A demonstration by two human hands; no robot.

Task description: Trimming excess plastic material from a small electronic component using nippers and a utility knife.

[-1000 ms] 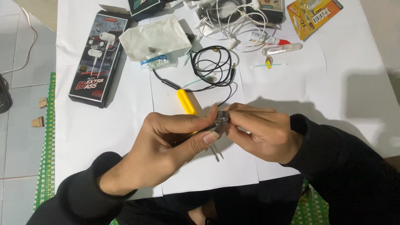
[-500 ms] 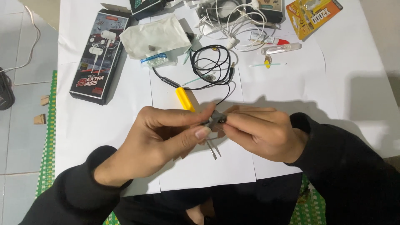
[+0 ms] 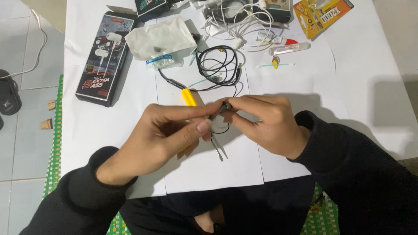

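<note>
Two hands meet over white paper sheet (image 3: pixel 209 174). Left hand (image 3: pixel 167 132) pinches tweezers (image 3: pixel 219 148) and yellow-handled tool (image 3: pixel 189 96); right hand (image 3: pixel 265 124) fingertips grip small dark earpiece (image 3: pixel 224 108), black cable (image 3: pixel 217 65) coiled just beyond.

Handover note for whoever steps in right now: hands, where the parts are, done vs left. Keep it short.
Left hand: pinching a small dark earbud piece, metal tweezers hanging below it.
Right hand: gripping the same piece from the other side, fingertips meeting the left's.
Parts: black earphone cable coiled behind the hands, yellow-handled tool lying beside it, black earphone box at far left, white earphones at the top, all on the white paper.
Done: not visible. Left: piece in hand, not yet set down.
</note>
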